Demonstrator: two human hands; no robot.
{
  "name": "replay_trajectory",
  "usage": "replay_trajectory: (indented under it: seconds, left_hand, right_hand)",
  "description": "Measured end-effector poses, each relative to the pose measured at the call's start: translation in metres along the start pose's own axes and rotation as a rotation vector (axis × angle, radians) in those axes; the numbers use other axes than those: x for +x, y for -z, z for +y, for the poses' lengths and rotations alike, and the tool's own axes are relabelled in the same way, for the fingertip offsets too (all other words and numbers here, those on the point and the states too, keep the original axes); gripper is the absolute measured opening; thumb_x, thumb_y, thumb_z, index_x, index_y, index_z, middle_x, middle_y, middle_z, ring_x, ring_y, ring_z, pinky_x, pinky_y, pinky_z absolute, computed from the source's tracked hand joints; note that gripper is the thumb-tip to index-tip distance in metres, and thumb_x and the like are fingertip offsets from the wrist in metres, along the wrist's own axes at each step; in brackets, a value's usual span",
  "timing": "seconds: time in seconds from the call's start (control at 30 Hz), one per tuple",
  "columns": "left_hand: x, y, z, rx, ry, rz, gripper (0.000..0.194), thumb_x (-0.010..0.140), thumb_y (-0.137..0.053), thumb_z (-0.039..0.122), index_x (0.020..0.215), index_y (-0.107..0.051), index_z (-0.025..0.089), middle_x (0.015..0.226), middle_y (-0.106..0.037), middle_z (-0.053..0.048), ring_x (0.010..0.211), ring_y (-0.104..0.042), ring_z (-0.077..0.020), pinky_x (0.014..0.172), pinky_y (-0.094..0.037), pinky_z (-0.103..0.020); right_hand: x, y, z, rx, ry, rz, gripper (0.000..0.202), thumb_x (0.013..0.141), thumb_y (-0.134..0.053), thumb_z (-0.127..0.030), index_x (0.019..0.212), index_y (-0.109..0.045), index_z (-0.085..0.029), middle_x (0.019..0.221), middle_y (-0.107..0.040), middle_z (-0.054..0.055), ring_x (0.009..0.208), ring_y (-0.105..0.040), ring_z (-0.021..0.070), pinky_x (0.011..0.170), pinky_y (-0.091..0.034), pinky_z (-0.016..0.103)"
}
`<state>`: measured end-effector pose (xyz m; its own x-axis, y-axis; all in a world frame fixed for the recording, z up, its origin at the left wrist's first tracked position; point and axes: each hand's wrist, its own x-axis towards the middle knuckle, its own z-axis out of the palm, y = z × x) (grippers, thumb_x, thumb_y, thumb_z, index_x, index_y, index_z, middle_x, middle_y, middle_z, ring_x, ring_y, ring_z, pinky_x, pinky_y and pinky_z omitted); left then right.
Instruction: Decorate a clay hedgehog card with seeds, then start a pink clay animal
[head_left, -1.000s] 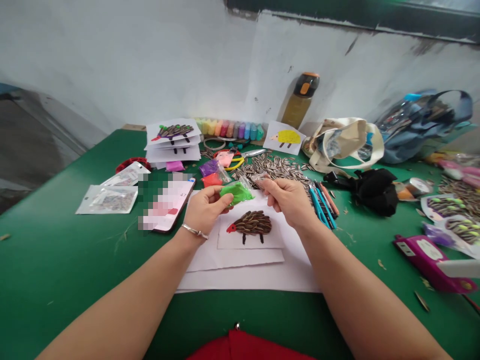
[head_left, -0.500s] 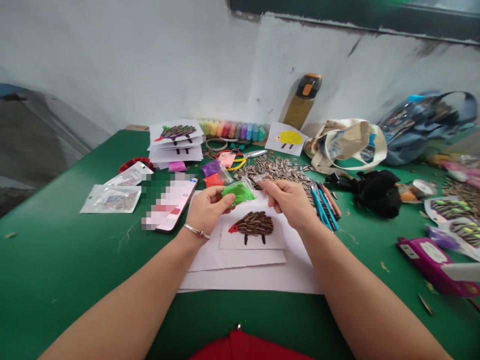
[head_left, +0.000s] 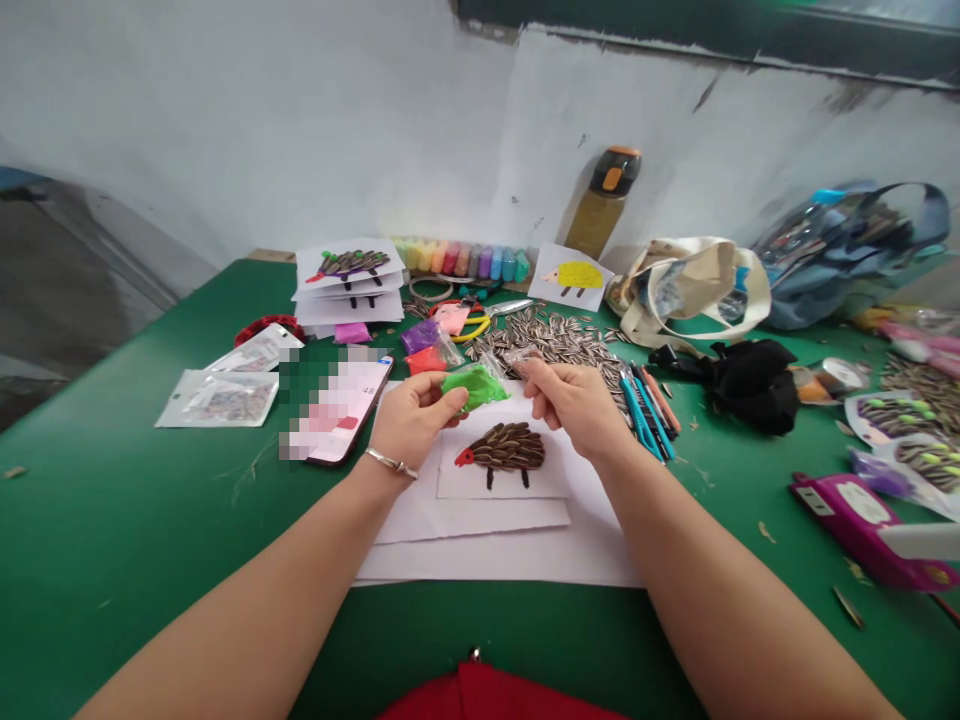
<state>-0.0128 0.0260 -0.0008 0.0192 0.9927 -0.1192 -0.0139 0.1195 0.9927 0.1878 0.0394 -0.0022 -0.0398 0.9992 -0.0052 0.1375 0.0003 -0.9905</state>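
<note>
My left hand [head_left: 424,408] pinches a small clear packet of bright green modelling clay [head_left: 474,386] between thumb and fingers. Close by on its right, my right hand [head_left: 568,395] is closed, with thumb and forefinger on a bit of clear plastic [head_left: 519,354]. Whether that plastic joins the green packet is hard to make out. Below both hands lies a card with a hedgehog picture [head_left: 510,447], its body covered in sunflower seeds, its head red and its legs black. White paper sheets [head_left: 480,555] are under the card.
Loose sunflower seeds [head_left: 566,335] lie beyond my hands, near purple [head_left: 422,337] and red clay packets [head_left: 425,360]. A phone [head_left: 346,410] rests on the left. Pens and cutters [head_left: 649,415], a black pouch [head_left: 754,385] and a magenta holder [head_left: 862,530] are on the right. A bottle [head_left: 600,205] stands by the wall.
Almost nothing differs. Both hands keep their hold over the card, and the whole view has shifted very slightly.
</note>
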Motion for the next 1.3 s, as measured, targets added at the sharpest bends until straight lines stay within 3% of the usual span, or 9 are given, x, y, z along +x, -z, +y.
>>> replay_trajectory:
  seconds: [0.1,0.2,0.37,0.47,0.6,0.7,0.9,1.1,1.3]
  left_hand:
    - [0.0,0.0,0.0,-0.005,-0.001,-0.001,0.042,0.067,-0.075,0.041,0.097,-0.065,0.013,0.087,-0.07,-0.006,0.068,-0.065,-0.0143,0.063,-0.053,-0.025]
    - [0.0,0.0,0.0,-0.015,-0.005,-0.008,0.041,0.067,-0.076,0.04,0.096,-0.066,0.013,0.086,-0.07,-0.006,0.068,-0.065,-0.0146,0.063,-0.053,-0.025]
    - [0.0,0.001,0.0,-0.05,-0.007,0.005,0.042,0.065,-0.077,0.04,0.095,-0.065,0.013,0.084,-0.07,-0.005,0.067,-0.065,-0.0143,0.062,-0.053,-0.026]
    - [0.001,0.002,-0.001,-0.058,0.016,-0.012,0.041,0.064,-0.077,0.04,0.093,-0.065,0.013,0.084,-0.069,-0.004,0.066,-0.065,-0.0137,0.062,-0.052,-0.025]
    - [0.001,0.002,-0.002,-0.04,0.033,-0.044,0.04,0.066,-0.075,0.041,0.094,-0.065,0.014,0.087,-0.068,-0.005,0.068,-0.065,-0.0139,0.063,-0.052,-0.026]
    - [0.001,0.002,-0.004,-0.014,0.033,-0.059,0.039,0.067,-0.074,0.042,0.092,-0.064,0.014,0.082,-0.067,-0.003,0.068,-0.066,-0.0156,0.063,-0.053,-0.027]
    - [0.005,0.003,-0.007,0.282,-0.065,-0.052,0.035,0.074,-0.065,0.043,0.098,-0.066,0.017,0.077,-0.07,-0.004,0.07,-0.066,-0.0189,0.068,-0.052,-0.031]
    - [0.005,0.008,-0.007,0.593,-0.177,0.026,0.041,0.075,-0.065,0.039,0.114,-0.065,0.025,0.088,-0.072,-0.005,0.086,-0.067,-0.0254,0.083,-0.047,-0.034]
    - [-0.003,0.016,0.005,0.895,-0.352,0.163,0.044,0.079,-0.06,0.043,0.119,-0.062,0.025,0.1,-0.071,-0.008,0.091,-0.064,-0.0299,0.086,-0.043,-0.037]
  right_hand:
    - [-0.001,0.002,-0.004,0.06,0.024,-0.002,0.032,0.081,-0.06,-0.04,0.062,-0.062,-0.015,0.045,-0.052,-0.003,0.036,-0.04,0.0037,0.035,-0.028,0.017]
    - [-0.002,0.001,-0.005,0.168,-0.017,-0.055,0.014,0.074,-0.067,-0.028,0.082,-0.066,-0.016,0.066,-0.064,0.0,0.051,-0.056,0.0073,0.047,-0.045,0.019]
    - [-0.006,-0.003,-0.01,0.255,-0.119,-0.042,0.026,0.075,-0.063,-0.025,0.1,-0.063,-0.017,0.096,-0.067,0.007,0.071,-0.066,0.0135,0.071,-0.055,0.032]
    - [-0.011,-0.002,-0.018,0.178,-0.105,-0.02,0.018,0.079,-0.059,-0.033,0.087,-0.065,-0.017,0.084,-0.068,0.006,0.063,-0.063,0.0123,0.061,-0.053,0.029]
    - [-0.021,0.006,-0.028,-0.056,0.028,-0.015,0.028,0.08,-0.059,-0.033,0.058,-0.059,-0.016,0.054,-0.055,-0.001,0.047,-0.049,0.0077,0.045,-0.037,0.022]
    - [-0.03,0.009,-0.024,0.01,0.005,0.049,0.011,0.075,-0.063,-0.027,0.072,-0.063,-0.017,0.058,-0.057,-0.002,0.05,-0.049,0.0076,0.048,-0.038,0.022]
    - [-0.036,0.002,-0.008,0.202,-0.109,0.081,0.022,0.077,-0.06,-0.03,0.095,-0.061,-0.017,0.085,-0.067,0.004,0.061,-0.061,0.0115,0.061,-0.05,0.028]
    - [-0.035,0.009,-0.004,0.022,0.025,0.093,0.019,0.08,-0.061,-0.034,0.074,-0.061,-0.017,0.063,-0.058,-0.001,0.049,-0.048,0.0074,0.047,-0.038,0.022]
    - [-0.036,0.007,0.001,0.032,0.019,0.132,0.02,0.077,-0.062,-0.027,0.095,-0.062,-0.018,0.072,-0.063,0.0,0.059,-0.057,0.0115,0.058,-0.046,0.027]
